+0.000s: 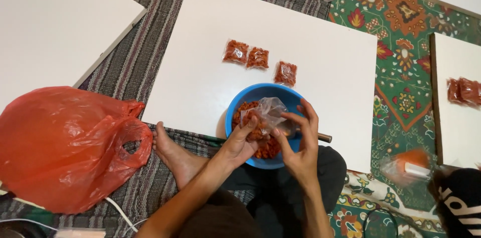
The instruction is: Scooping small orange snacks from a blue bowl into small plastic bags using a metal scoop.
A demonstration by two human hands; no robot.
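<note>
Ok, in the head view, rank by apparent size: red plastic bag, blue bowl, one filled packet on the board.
1. Red plastic bag, largest, though nearer the camera.
2. Blue bowl.
3. Filled packet, clearly smallest.

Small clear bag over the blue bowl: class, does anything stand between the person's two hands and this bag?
Nothing visible does. The left hand and the right hand both grip the small clear bag directly, above the blue bowl.

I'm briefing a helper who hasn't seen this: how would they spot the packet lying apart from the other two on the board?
Find the big white board in the middle, with a blue bowl at its near edge. Just beyond the bowl lie three small clear packets of orange snacks. The lone packet is the rightmost, closest to the bowl, while the other two touch side by side.
</note>
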